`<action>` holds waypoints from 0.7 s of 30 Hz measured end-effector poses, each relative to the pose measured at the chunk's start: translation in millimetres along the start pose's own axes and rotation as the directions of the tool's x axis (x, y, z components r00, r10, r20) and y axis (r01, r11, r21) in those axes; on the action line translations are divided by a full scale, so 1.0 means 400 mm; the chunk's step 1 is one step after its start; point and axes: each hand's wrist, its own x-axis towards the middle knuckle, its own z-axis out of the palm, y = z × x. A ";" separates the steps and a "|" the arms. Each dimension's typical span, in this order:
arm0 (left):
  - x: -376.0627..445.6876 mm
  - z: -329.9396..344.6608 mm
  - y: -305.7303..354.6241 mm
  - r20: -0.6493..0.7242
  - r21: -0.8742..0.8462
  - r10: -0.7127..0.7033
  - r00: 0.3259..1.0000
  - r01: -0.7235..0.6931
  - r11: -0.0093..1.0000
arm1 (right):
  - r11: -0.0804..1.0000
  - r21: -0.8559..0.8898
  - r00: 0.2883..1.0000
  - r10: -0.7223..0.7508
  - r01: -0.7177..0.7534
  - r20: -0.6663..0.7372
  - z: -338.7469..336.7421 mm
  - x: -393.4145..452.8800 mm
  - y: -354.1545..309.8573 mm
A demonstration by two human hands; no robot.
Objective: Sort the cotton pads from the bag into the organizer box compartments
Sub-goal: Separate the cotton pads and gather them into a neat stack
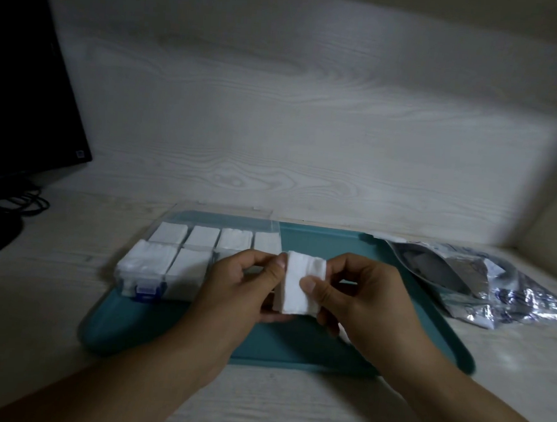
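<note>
While both hands grip pad stack, teal tray rests on pale woodgrain desk.

Dim pale woodgrain wall, desk

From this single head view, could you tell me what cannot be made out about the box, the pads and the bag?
- Organizer box: the near right compartments are hidden behind the left hand.
- Cotton pads: how many are in the held stack is unclear; the right hand covers its edge.
- Bag: dim light and crumpled foil hide whether pads remain inside.
- Monitor: cut off by the left edge.
</note>
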 end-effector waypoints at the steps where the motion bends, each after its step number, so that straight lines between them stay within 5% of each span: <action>1: 0.001 0.000 -0.001 -0.005 0.003 -0.001 1.000 0.001 1.000 | 1.000 -0.005 1.000 0.007 -0.006 0.007 -0.001 0.000 -0.001; 21: -0.015 0.007 0.009 0.022 0.088 0.044 0.999 -0.046 0.995 | 0.995 0.031 0.994 0.095 -0.094 -0.045 -0.003 0.006 0.001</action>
